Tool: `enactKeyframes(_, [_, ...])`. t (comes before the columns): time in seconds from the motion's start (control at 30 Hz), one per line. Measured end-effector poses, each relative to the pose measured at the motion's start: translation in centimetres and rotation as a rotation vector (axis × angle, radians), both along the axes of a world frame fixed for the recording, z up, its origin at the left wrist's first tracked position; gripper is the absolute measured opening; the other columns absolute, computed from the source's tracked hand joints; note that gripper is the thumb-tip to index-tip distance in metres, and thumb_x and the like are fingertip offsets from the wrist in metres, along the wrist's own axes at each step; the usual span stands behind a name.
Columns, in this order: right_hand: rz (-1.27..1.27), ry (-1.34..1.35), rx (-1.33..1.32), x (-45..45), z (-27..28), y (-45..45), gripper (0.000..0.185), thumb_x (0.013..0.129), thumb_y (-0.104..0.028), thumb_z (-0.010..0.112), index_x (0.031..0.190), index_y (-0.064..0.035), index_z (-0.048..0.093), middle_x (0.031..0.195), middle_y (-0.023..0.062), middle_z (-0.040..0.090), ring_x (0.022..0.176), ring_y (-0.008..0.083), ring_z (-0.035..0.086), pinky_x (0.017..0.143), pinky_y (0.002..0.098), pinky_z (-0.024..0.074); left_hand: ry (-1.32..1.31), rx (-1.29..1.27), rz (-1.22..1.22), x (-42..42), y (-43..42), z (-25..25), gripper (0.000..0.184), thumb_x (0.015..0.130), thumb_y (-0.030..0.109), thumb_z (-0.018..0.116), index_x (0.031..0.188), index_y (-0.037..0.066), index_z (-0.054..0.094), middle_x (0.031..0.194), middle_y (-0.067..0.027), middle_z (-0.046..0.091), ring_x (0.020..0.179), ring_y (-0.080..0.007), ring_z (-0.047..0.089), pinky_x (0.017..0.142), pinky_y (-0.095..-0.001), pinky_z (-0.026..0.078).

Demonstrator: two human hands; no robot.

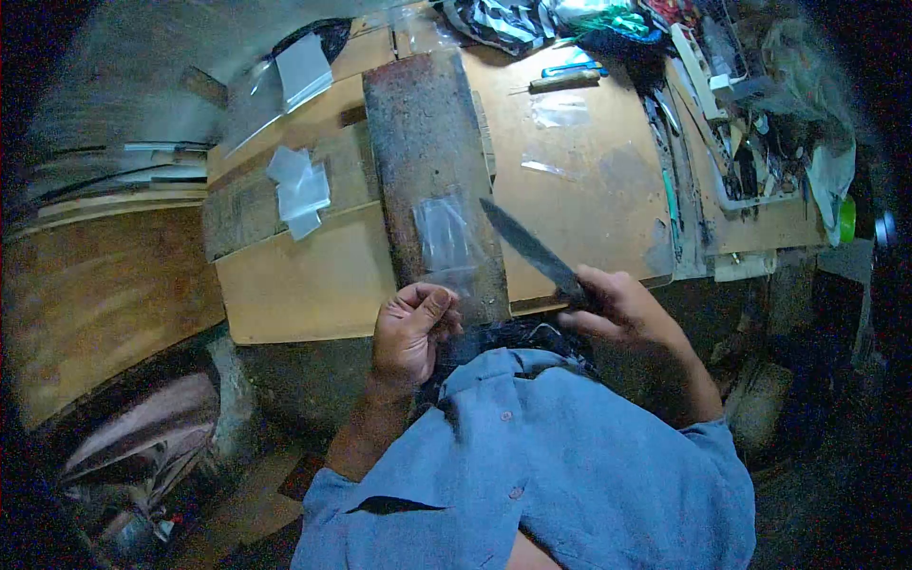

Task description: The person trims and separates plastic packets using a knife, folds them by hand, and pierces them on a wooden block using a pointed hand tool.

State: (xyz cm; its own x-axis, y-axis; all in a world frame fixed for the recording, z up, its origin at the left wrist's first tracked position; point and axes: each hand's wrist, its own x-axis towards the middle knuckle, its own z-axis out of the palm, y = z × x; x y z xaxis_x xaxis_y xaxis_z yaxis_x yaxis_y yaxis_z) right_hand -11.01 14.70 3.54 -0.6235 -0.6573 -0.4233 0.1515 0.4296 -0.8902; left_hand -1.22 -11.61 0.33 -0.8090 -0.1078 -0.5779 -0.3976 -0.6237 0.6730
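Note:
My right hand [622, 306] is wrapped round the handle of a knife [532, 242], whose dark blade points up and to the left over the table. A long, worn dark board [423, 123] runs from the table's near edge toward the back. On its near end lies a clear plastic sheet [445, 228]. Just below that sheet, my left hand [416, 323] is closed, thumb against curled fingers. What the left fingers hold, if anything, is hidden. Left of the board, several folded clear plastic pieces [301, 190] rest on cardboard [233, 218].
An awl-like tool with a wooden handle [565, 82] and a blue cutter [573, 68] lie at the back right. A tray [750, 201] of tools stands farther right. More plastic sheets [304, 68] lie at the back left. Bags [499, 21] crowd the far edge.

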Motion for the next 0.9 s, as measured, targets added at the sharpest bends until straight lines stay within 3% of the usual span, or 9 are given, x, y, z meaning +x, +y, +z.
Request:
enactKeyframes(0.07, [0.085,-0.038,0.037,-0.3,1.8,0.7,0.031,0.079,-0.013,0.068,0.104,-0.0015,0.053,0.077,0.0138,0.059,0.071,0.0208,0.057,0.066,0.0338,0.0456,0.008,0.017,0.013,0.1,-0.6,0.2,0.015,0.086,0.016,0.064,0.085,0.001,0.061,0.076,-0.0073,0.064,0.06,-0.0132,0.06,0.054,-0.0255,0.05])
enactKeyframes(0.17, [0.325,0.039,0.089,-0.6,2.1,1.9,0.031,0.075,-0.012,0.068,0.102,-0.0029,0.055,0.085,0.0183,0.063,0.078,0.0357,0.061,0.069,0.0389,0.0462,0.008,0.02,0.022,0.0,-1.0,0.7,0.016,0.085,0.016,0.064,0.084,0.0,0.061,0.077,-0.008,0.064,0.061,-0.0143,0.06,0.057,-0.0269,0.052])
enactKeyframes(0.3, [0.335,-0.005,0.066,-0.5,2.3,2.1,0.028,0.077,-0.014,0.066,0.1,-0.0038,0.055,0.083,0.0183,0.062,0.078,0.0375,0.06,0.068,0.0399,0.0461,0.038,0.019,-0.016,-0.1,-0.8,1.1,0.015,0.085,0.015,0.064,0.084,0.0,0.062,0.075,-0.0072,0.063,0.062,-0.0139,0.06,0.057,-0.0271,0.053])
enactKeyframes(0.43, [0.493,0.021,0.219,-1.0,3.1,1.4,0.029,0.077,-0.019,0.067,0.099,-0.0047,0.055,0.082,0.0182,0.062,0.076,0.0398,0.059,0.066,0.0422,0.0455,-0.025,0.002,-0.141,-0.1,-0.4,2.0,0.013,0.085,0.013,0.064,0.085,0.0,0.063,0.073,-0.0058,0.063,0.063,-0.0123,0.06,0.058,-0.0258,0.051])
enactKeyframes(0.5, [0.501,0.04,0.21,-1.0,2.9,1.4,0.029,0.077,-0.02,0.067,0.099,-0.0048,0.055,0.081,0.0182,0.061,0.075,0.0398,0.059,0.065,0.0429,0.0452,-0.015,-0.205,-0.403,-0.3,-0.3,2.3,0.012,0.085,0.012,0.065,0.086,0.0,0.065,0.074,-0.0039,0.064,0.065,-0.0097,0.058,0.06,-0.0237,0.048])
enactKeyframes(0.6, [0.439,0.09,0.11,-0.8,1.7,1.4,0.027,0.074,-0.019,0.07,0.09,-0.0037,0.055,0.069,0.0157,0.057,0.061,0.0342,0.054,0.057,0.0382,0.0421,-0.012,-0.244,-0.537,-0.2,0.0,1.9,0.013,0.083,0.011,0.067,0.088,-0.001,0.066,0.076,-0.002,0.064,0.067,-0.0075,0.056,0.063,-0.0223,0.045])
enactKeyframes(0.7, [0.459,0.099,0.107,-0.7,1.1,1.1,0.028,0.073,-0.018,0.07,0.092,-0.0039,0.055,0.071,0.0163,0.058,0.061,0.035,0.054,0.057,0.0389,0.0425,-0.078,-0.209,-0.485,-0.4,1.1,2.6,0.015,0.082,0.012,0.068,0.09,-0.002,0.066,0.079,-0.0017,0.065,0.07,-0.0072,0.055,0.065,-0.0229,0.045])
enactKeyframes(0.77, [0.455,0.048,0.162,-1.0,1.9,0.3,0.029,0.077,-0.021,0.067,0.1,-0.0063,0.056,0.081,0.0175,0.063,0.074,0.0398,0.059,0.063,0.0438,0.0458,-0.086,-0.218,-0.476,-0.4,1.1,2.4,0.016,0.082,0.012,0.068,0.09,-0.002,0.066,0.08,-0.002,0.065,0.071,-0.0076,0.056,0.065,-0.0231,0.045])
enactKeyframes(0.9, [0.48,0.064,0.194,-1.3,1.0,0.1,0.03,0.076,-0.021,0.067,0.101,-0.0073,0.057,0.079,0.0179,0.063,0.072,0.0397,0.06,0.062,0.0445,0.0457,-0.05,-0.179,-0.457,-0.2,1.3,1.7,0.016,0.082,0.014,0.068,0.087,-0.001,0.066,0.08,-0.0034,0.065,0.071,-0.0089,0.057,0.066,-0.0242,0.046])
